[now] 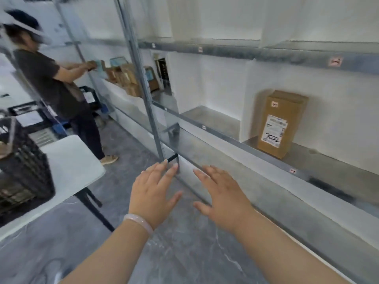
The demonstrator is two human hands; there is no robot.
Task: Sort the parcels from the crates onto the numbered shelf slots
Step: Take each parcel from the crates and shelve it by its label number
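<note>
A brown cardboard parcel (281, 123) with a white label marked in black pen stands upright in a slot of the metal shelf (221, 133), to the right. My left hand (152, 191) and my right hand (222, 193) are both held out in front of me, palms down, fingers straight and spread, holding nothing. They hover above the floor just in front of the shelf's lower edge. A black crate (22, 173) sits on the white table at the left.
A white folding table (67, 169) stands at the left with dark legs. Another person (59, 85) stands further back, handling parcels (125, 78) on the far shelf section. More crates (37, 124) lie behind the table. Grey floor runs between table and shelf.
</note>
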